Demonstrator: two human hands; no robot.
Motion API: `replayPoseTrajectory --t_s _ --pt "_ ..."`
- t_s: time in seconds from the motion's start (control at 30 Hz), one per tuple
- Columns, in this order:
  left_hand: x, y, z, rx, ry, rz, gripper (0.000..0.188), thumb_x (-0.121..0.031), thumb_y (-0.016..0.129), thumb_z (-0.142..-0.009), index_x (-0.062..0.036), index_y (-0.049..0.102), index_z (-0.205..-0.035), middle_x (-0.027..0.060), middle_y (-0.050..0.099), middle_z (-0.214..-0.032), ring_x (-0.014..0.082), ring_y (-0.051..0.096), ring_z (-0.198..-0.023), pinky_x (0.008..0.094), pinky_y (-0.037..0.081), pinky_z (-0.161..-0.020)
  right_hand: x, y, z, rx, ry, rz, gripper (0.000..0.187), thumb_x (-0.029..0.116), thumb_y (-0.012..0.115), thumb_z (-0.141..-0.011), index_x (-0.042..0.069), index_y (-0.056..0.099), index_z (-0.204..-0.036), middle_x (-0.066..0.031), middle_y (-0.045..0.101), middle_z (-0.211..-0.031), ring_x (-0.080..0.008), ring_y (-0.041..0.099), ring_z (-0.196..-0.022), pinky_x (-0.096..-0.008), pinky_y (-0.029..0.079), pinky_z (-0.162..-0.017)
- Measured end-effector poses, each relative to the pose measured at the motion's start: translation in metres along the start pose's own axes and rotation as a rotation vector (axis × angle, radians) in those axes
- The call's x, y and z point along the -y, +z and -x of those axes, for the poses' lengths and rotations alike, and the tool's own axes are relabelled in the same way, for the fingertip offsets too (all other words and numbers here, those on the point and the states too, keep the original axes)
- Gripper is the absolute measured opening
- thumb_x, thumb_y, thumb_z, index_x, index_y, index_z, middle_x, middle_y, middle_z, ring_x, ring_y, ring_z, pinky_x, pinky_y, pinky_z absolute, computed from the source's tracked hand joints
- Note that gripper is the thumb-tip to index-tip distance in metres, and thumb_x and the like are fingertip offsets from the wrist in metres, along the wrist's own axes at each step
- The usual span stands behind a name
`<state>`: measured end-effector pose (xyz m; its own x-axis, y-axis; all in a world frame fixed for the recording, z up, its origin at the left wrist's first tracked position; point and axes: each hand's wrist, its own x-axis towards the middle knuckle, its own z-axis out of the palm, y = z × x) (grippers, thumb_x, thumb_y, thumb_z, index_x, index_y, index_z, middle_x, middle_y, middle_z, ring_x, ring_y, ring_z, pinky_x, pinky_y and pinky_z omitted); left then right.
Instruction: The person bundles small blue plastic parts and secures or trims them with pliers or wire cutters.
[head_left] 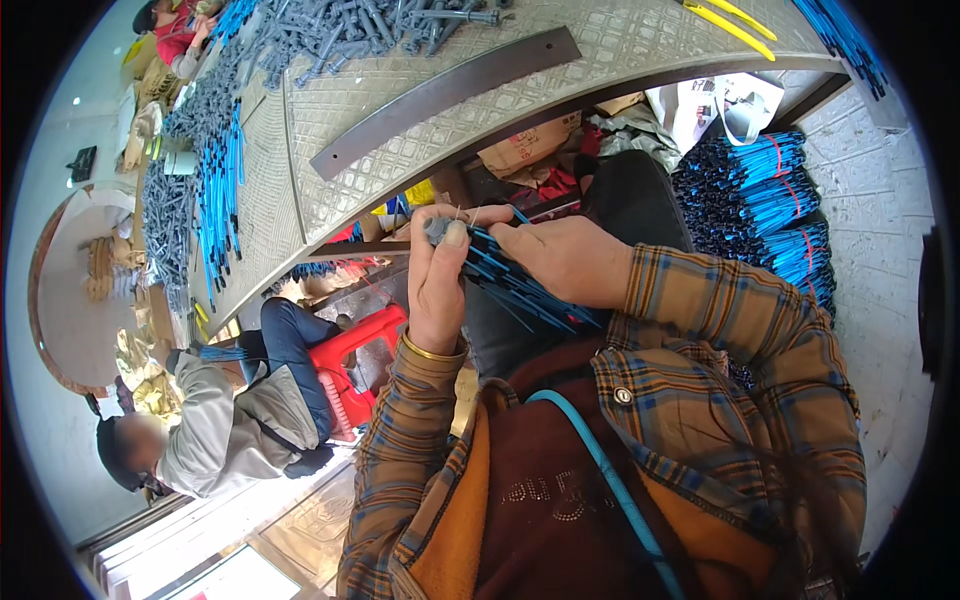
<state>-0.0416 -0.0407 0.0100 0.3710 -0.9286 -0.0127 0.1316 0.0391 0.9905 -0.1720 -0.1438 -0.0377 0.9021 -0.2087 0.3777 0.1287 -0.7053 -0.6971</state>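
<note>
In front of my chest, my left hand (437,285) is closed, thumb and fingers pinching a small grey plastic part (437,230). Thin pale strands stick up beside that part. My right hand (568,258) is closed beside it, its fingertips around a thin blue wire whose far end I cannot make out. Below the two hands lies a loose bunch of blue and black wires (515,287), running over my dark lap. Fingers and palm hide part of the bunch, so I cannot tell which hand carries its weight.
Ahead stands a patterned table (590,45) with a heap of grey bolt-shaped plastic parts (340,35), a dark metal strip (450,100) and a yellow-handled tool (735,22). Tied blue wire bundles (770,200) are at right. A person (235,420) sits at left near a red stool (345,375).
</note>
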Motion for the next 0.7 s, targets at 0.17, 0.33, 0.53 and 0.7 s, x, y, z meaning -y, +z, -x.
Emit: replayPoseTrajectory --t_s 0.17,0.33,0.53,0.7 --pt "0.005 0.004 0.006 0.005 0.059 0.024 0.018 -0.017 0.044 -0.090 -0.0024 0.037 -0.099 0.0194 0.059 -0.103 0.0164 0.054 -0.091 0.0289 0.041 -0.085 0.001 -0.001 0.006 0.002 -0.017 0.003 0.033 0.008 0.047 -0.083 0.002 0.043 -0.116 -0.0122 0.056 -0.076 -0.0298 0.059 -0.067 -0.0354 0.048 -0.057" --pt "0.006 0.026 0.007 -0.170 0.058 -0.064 0.017 -0.006 0.053 -0.085 -0.0023 0.039 -0.094 0.0172 0.061 -0.096 0.0148 0.056 -0.085 0.0271 0.045 -0.079 0.005 -0.003 0.009 0.021 0.002 0.037 0.036 0.006 0.048 -0.082 0.002 0.042 -0.117 -0.0118 0.056 -0.075 -0.0292 0.059 -0.067 -0.0356 0.048 -0.056" --pt "0.002 0.028 -0.008 -0.259 0.132 0.035 0.012 -0.002 0.054 -0.083 -0.0013 0.043 -0.088 0.0165 0.062 -0.092 0.0139 0.058 -0.081 0.0269 0.047 -0.074 0.005 -0.020 -0.004 -0.006 -0.065 0.096 0.033 0.008 0.047 -0.080 0.001 0.043 -0.112 -0.0134 0.056 -0.076 -0.0297 0.059 -0.067 -0.0361 0.047 -0.055" --pt "-0.003 -0.001 -0.018 -0.356 0.400 -0.449 0.011 -0.007 0.061 -0.077 -0.0031 0.053 -0.083 0.0092 0.061 -0.077 0.0144 0.058 -0.071 0.0299 0.047 -0.063 0.019 -0.041 -0.031 -0.121 -0.057 0.186 0.024 0.004 0.048 -0.082 0.002 0.054 -0.105 -0.0172 0.059 -0.087 -0.0347 0.057 -0.078 -0.0382 0.047 -0.068"
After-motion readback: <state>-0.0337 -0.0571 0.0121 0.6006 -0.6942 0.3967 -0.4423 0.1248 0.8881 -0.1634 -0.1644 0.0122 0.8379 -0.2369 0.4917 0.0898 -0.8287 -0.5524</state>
